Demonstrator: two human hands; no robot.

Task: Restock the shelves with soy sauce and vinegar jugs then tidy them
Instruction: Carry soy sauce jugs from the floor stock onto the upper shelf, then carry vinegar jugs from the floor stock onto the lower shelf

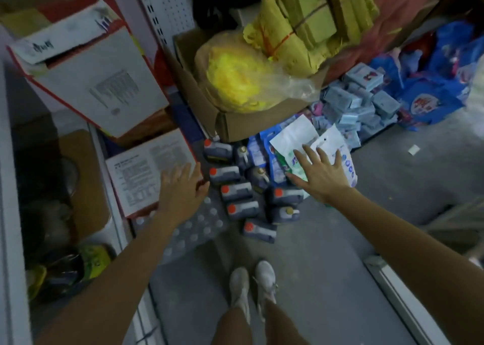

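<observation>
Several dark jugs (237,190) with red or gold caps lie on their sides in a cluster on the grey floor, straight ahead of my feet. My left hand (180,190) is stretched out with straight fingers, resting on the corner of a red-and-white carton (146,166) just left of the jugs. My right hand (320,173) is spread open above the right side of the jug pile, over white and blue refill pouches (293,137). Neither hand holds anything.
A shelf unit (10,213) runs down the left with goods in its bays. A shrink-wrapped pack of clear bottles (199,227) lies under my left forearm. A cardboard box with yellow bags (235,77) stands behind the jugs. Blue packets (361,103) pile at right. Metal rail (398,292) lower right.
</observation>
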